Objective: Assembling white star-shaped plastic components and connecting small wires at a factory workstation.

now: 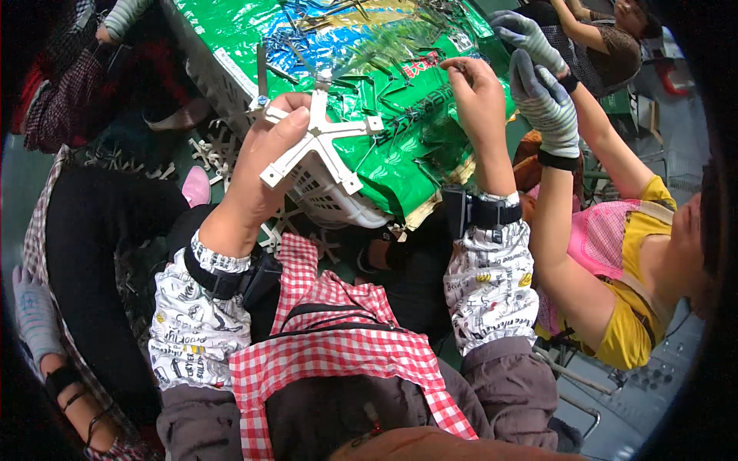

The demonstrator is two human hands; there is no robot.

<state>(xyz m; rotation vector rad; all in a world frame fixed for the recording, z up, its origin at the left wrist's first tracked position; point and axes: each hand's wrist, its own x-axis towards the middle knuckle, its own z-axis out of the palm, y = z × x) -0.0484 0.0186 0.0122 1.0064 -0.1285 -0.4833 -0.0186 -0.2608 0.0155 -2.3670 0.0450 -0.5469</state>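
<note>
Left hand (261, 157): I grip the white star (318, 140).
Hub (314, 132): just right of my thumb (294, 123).
Right hand (480, 98): fingertips narrowed; contents, I cannot tell.

A left oversleeve (192, 326) and a right oversleeve (488, 280) are worn, both white and printed with black doodles, lettering and small yellow figures. On the near side they are met by dark grey-brown sleeves (511, 388). At the far end of each, a black strap (211, 278) with a dark boxy module (263, 278) is fastened. A red-and-white gingham apron (307, 355) is worn in front.
</note>
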